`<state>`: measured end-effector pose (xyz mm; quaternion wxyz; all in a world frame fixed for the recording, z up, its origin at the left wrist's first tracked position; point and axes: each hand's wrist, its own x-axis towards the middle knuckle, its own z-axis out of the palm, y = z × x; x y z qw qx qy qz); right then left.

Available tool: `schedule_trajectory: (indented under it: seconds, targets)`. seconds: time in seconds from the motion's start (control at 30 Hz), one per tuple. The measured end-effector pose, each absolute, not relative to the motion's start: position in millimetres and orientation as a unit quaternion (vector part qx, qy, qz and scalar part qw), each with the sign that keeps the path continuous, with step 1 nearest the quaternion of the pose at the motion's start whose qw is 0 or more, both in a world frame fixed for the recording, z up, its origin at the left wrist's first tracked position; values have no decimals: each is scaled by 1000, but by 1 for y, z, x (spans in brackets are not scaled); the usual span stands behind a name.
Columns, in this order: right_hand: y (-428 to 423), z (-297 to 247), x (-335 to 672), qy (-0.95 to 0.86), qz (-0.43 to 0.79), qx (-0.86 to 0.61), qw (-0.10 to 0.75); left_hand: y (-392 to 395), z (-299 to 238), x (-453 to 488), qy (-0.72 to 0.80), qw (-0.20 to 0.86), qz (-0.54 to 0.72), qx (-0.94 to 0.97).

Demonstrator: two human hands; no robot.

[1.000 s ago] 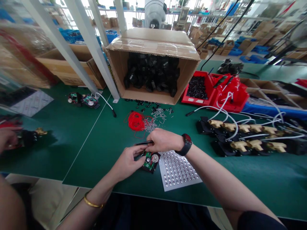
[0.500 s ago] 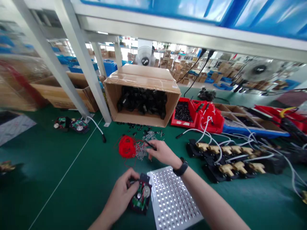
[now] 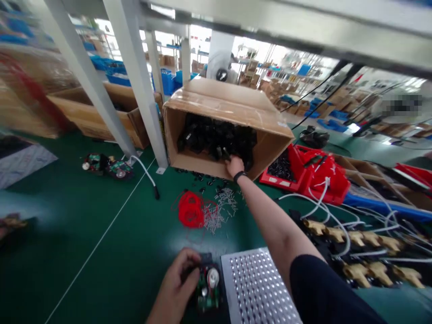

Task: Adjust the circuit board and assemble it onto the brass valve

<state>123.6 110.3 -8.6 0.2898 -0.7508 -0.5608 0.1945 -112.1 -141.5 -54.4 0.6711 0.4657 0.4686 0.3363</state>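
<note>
**Right hand inside the carton, left hand on the circuit board**

The right hand (image 3: 234,165) reaches into the brown cardboard box (image 3: 222,101) on its side, at the black plastic parts (image 3: 216,137); how its fingers stand I cannot tell. The left hand (image 3: 175,281) grips with curled fingers the small green circuit board (image 3: 208,289), on the green table (image 3: 101,216) beside the dimpled metal tray (image 3: 251,288).

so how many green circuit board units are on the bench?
3: one under the left hand at the near edge, two side by side far left by the post. More may be hidden.

Right hand (image 3: 234,166) now inside box (image 3: 222,108)
</note>
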Motion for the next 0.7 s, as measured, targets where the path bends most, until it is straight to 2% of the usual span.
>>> schedule_trajectory:
  seconds: [0.13,0.27,0.3,0.37,0.47,0.57,0.67,0.7]
  targets:
    - [62,-12,135,-523,288,-720,353,-138,-40,-113,483,661,328,472]
    - [-49,-10,150,-465,398,-688,391,-143,-40,-111,486,637,353,482]
    - [-80,-13,154,-444,439,-673,396,-144,-41,-110,486,630,363,485]
    - [-136,-22,161,-326,601,-605,409,-148,-42,-109,483,616,377,494]
    - [-192,-43,172,-217,678,-587,386,-154,-43,-107,479,600,396,503]
    - [-216,-56,184,-289,566,-675,375,-158,-44,-104,479,584,415,508]
    - [-227,-50,183,-442,310,-752,378,-163,-47,-101,480,563,428,518]
    - [-230,-45,177,-478,261,-749,377,-164,-48,-100,481,560,432,519]
